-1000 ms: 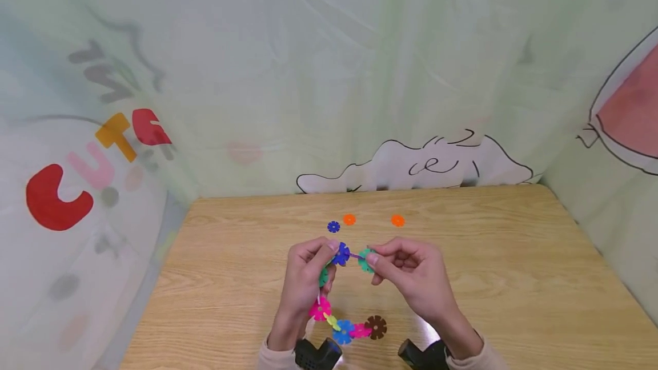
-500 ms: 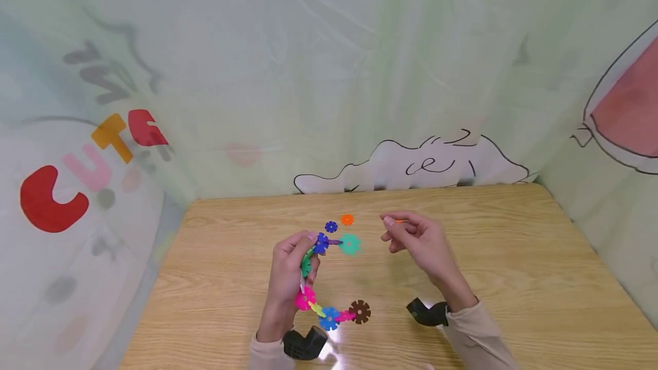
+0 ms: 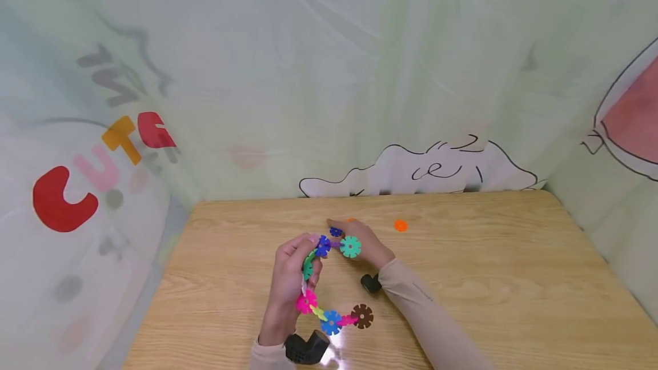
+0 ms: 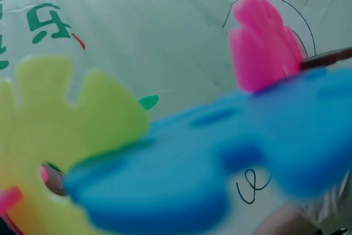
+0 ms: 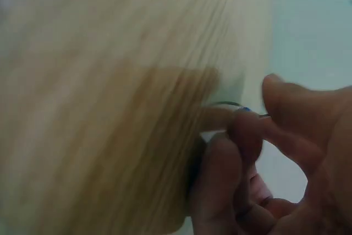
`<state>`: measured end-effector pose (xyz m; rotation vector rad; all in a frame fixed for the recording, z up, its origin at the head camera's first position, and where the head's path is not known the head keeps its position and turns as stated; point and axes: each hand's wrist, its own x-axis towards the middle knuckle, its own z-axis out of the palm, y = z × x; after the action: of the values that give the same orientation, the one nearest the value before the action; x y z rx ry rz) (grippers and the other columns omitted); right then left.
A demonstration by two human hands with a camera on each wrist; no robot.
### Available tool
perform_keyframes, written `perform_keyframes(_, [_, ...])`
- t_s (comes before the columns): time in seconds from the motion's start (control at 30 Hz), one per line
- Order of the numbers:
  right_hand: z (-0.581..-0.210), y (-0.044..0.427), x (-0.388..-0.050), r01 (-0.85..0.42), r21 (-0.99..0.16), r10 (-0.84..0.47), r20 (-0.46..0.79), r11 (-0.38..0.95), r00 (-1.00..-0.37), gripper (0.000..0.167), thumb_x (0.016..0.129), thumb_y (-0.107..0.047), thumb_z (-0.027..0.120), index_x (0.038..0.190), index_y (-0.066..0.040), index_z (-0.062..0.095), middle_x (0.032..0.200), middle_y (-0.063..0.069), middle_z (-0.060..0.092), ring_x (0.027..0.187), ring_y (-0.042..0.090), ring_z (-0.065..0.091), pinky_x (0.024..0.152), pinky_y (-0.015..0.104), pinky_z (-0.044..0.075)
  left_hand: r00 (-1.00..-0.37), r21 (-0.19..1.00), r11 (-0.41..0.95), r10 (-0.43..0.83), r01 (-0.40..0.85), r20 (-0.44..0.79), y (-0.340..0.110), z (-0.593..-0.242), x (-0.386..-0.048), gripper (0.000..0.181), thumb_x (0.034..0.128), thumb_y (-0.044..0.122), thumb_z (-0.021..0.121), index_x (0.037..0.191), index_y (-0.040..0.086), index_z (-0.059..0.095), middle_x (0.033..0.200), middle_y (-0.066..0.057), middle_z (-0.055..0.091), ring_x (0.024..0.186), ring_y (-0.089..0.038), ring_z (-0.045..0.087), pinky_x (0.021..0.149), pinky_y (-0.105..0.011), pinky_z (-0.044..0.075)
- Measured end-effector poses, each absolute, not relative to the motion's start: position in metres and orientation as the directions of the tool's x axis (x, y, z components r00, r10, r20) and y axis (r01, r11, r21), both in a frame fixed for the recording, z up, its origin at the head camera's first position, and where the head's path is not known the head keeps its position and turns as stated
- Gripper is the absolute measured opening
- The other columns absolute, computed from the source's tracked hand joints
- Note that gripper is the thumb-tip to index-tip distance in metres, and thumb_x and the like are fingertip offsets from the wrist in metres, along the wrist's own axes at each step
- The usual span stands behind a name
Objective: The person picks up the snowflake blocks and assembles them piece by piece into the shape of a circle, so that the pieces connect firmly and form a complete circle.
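In the head view my left hand pinches a curved chain of interlocking plastic snowflake discs near its dark blue disc. A teal disc ends the upper side, joined through a purple one. The lower end runs through pink, yellow-green and blue discs to a brown disc. In the left wrist view a yellow-green disc and a blue disc fill the foreground. My right hand reaches behind the teal disc, its fingers around a loose dark blue disc on the table.
An orange disc lies on the wooden table, right of my right hand. Another orange disc is partly covered by that hand. A printed curtain hangs behind the table's back edge.
My right hand has let go of the teal disc, withdrawn rightward, then moved left to the loose dark blue disc. My left hand has shifted slightly left with the chain.
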<state>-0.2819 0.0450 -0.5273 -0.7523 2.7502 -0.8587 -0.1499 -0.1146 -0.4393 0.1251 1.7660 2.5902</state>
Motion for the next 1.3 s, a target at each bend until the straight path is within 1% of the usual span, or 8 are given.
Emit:
perform_keyframes(0.13, [-0.530, 0.042, -0.286, -0.399, -0.550, -0.487, -0.015, 0.733, -0.873, 0.032, 0.100, -0.015, 0.074, 0.130, -0.008, 0.075, 0.085, 0.007, 0.073, 0.080, 0.022, 0.059, 0.072, 0.033, 0.051, -0.997, 0.928, -0.369, 0.048, 0.042, 0.064, -0.112, -0.440, -0.150, 0.033, 0.1088, 0.022, 0.055, 0.078, 0.015, 0.065, 0.048, 0.010, 0.049, 0.039, 0.000, 0.045, 0.036, -0.013, 0.034])
perform_keyframes(0.23, [-0.529, 0.048, -0.280, -0.374, -0.574, -0.445, 0.019, 0.729, -0.895, 0.026, 0.093, 0.000, 0.076, 0.118, -0.006, 0.081, 0.106, 0.012, 0.080, 0.093, 0.029, 0.069, 0.087, 0.044, 0.059, -0.997, 0.928, -0.372, 0.055, 0.036, 0.060, -0.112, -0.439, -0.150, 0.033, 0.1089, 0.022, 0.055, 0.079, 0.014, 0.065, 0.048, 0.010, 0.049, 0.039, 0.000, 0.046, 0.035, -0.013, 0.034])
perform_keyframes(0.47, [-0.535, 0.071, -0.270, -0.273, -0.590, -0.297, 0.059, 0.760, -0.953, 0.032, 0.070, 0.017, 0.082, 0.094, -0.004, 0.078, 0.088, 0.006, 0.069, 0.085, 0.023, 0.058, 0.077, 0.037, 0.053, -0.994, 0.924, -0.380, 0.076, 0.046, 0.081, -0.111, -0.437, -0.151, 0.035, 0.1097, 0.023, 0.055, 0.078, 0.014, 0.065, 0.049, 0.010, 0.050, 0.039, 0.000, 0.047, 0.036, -0.013, 0.035])
perform_keyframes(0.77, [-0.529, 0.100, -0.251, -0.104, -0.610, -0.230, -0.133, 0.786, -0.964, 0.041, 0.080, -0.023, 0.095, 0.091, -0.004, 0.061, 0.079, 0.006, 0.057, 0.070, 0.020, 0.054, 0.063, 0.028, 0.045, -0.986, 0.936, -0.349, 0.141, 0.037, 0.092, -0.109, -0.437, -0.152, 0.039, 0.1136, 0.029, 0.047, 0.081, 0.009, 0.056, 0.052, 0.009, 0.051, 0.041, -0.002, 0.046, 0.037, -0.013, 0.038])
perform_keyframes(0.9, [-0.527, 0.114, -0.238, -0.066, -0.780, -0.305, -0.164, 0.622, -0.938, 0.029, 0.084, -0.014, 0.091, 0.095, -0.003, 0.066, 0.075, 0.004, 0.065, 0.061, 0.014, 0.064, 0.056, 0.025, 0.054, -0.987, 0.940, -0.339, 0.137, 0.033, 0.084, -0.108, -0.437, -0.153, 0.040, 0.1136, 0.029, 0.047, 0.083, 0.006, 0.056, 0.054, 0.009, 0.052, 0.040, -0.003, 0.045, 0.036, -0.014, 0.038])
perform_keyframes(1.03, [-0.516, 0.123, -0.224, 0.063, -0.966, -0.416, -0.166, 0.249, -0.894, 0.021, 0.098, -0.009, 0.077, 0.109, 0.006, 0.069, 0.090, 0.009, 0.076, 0.079, 0.019, 0.076, 0.074, 0.031, 0.067, -0.991, 0.945, -0.320, 0.098, 0.060, 0.096, -0.106, -0.438, -0.152, 0.042, 0.1133, 0.027, 0.047, 0.083, -0.002, 0.051, 0.054, 0.008, 0.053, 0.039, -0.003, 0.045, 0.037, -0.014, 0.038])
perform_keyframes(1.17, [-0.486, 0.114, -0.200, 0.211, -0.976, -0.392, -0.175, -0.048, -0.903, 0.029, 0.109, -0.023, 0.062, 0.116, 0.005, 0.060, 0.104, 0.010, 0.078, 0.096, 0.024, 0.077, 0.088, 0.040, 0.067, -0.993, 0.948, -0.301, 0.009, 0.106, 0.114, -0.100, -0.441, -0.149, 0.040, 0.1136, 0.024, 0.047, 0.092, -0.010, 0.047, 0.053, 0.006, 0.055, 0.038, -0.005, 0.048, 0.038, -0.015, 0.041])
perform_keyframes(1.3, [-0.460, 0.094, -0.170, 0.177, -0.976, -0.248, -0.142, -0.123, -0.958, 0.030, 0.112, -0.033, 0.054, 0.114, -0.002, 0.055, 0.101, 0.008, 0.078, 0.091, 0.024, 0.077, 0.078, 0.036, 0.067, -0.978, 0.946, -0.263, -0.131, 0.191, 0.161, -0.093, -0.443, -0.148, 0.028, 0.1139, 0.021, 0.046, 0.108, -0.006, 0.049, 0.054, 0.003, 0.058, 0.039, -0.007, 0.054, 0.039, -0.020, 0.049])
